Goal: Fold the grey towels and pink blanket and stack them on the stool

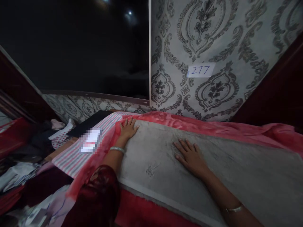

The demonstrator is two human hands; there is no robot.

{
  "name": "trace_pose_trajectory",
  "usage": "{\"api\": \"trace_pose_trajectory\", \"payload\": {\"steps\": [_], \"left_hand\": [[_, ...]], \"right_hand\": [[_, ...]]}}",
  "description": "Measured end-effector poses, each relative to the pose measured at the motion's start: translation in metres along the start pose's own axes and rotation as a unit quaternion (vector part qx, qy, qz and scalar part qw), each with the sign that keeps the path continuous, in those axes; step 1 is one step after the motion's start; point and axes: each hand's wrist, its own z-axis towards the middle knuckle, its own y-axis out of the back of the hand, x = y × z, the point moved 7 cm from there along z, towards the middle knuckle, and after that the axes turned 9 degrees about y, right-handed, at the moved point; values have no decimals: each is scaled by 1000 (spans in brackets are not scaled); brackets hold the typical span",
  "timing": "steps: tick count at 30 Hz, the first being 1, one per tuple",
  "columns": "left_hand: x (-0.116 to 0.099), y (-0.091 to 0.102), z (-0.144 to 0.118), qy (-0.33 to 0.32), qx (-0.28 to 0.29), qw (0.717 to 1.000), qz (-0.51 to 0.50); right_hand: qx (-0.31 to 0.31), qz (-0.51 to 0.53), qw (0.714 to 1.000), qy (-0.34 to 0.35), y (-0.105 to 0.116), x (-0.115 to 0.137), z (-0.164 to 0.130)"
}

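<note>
A grey cloth [213, 176] lies spread flat over a red-pink blanket [213, 126] on a raised surface. My left hand [127, 127] rests palm down, fingers apart, on the cloth's far left corner where it meets the blanket. My right hand [189, 154] lies flat with spread fingers near the middle of the grey cloth. Neither hand holds anything. Each wrist wears a bangle, and a dark red sleeve covers my left arm.
A striped pink and white cloth [71, 154] with a small blurred packet [91, 140] lies to the left. Heaped clothes [35, 148] fill the left side. Behind are a large dark screen [78, 47] and patterned wallpaper bearing a "277" label [200, 70].
</note>
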Motion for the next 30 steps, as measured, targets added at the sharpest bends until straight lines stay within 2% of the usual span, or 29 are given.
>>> {"api": "trace_pose_trajectory", "payload": {"steps": [3,6,8,9,11,13,17,19,23,26,28,30], "left_hand": [[-6,15,-20,-9,-31,999,13],[-21,26,-67,-144,-64,987,37],[-19,20,-104,-218,-40,974,38],[-13,15,-119,-225,-23,973,36],[5,1,-139,-196,7,980,31],[19,-11,-147,-169,22,985,29],[29,-19,-150,-170,24,985,18],[35,-19,-154,-174,39,984,18],[61,-16,-171,-183,60,981,21],[76,-12,-182,-169,67,983,36],[73,-4,-190,-151,43,986,48],[57,5,-202,-166,-7,985,44]], "right_hand": [[4,-8,1000,-6,1,-2,-1],[-3,-12,1000,-7,4,-3,-4],[-4,-11,1000,-2,4,-2,-5],[-3,-10,1000,0,4,-2,-5],[-1,-5,1000,4,5,-3,-4],[-1,0,1000,7,7,-5,-3],[25,21,999,37,8,-5,-16],[40,29,997,66,7,1,-37],[44,35,992,110,9,20,-98],[44,51,990,128,16,31,-134],[50,67,987,138,22,38,-143],[48,79,985,144,30,48,-141]]}}
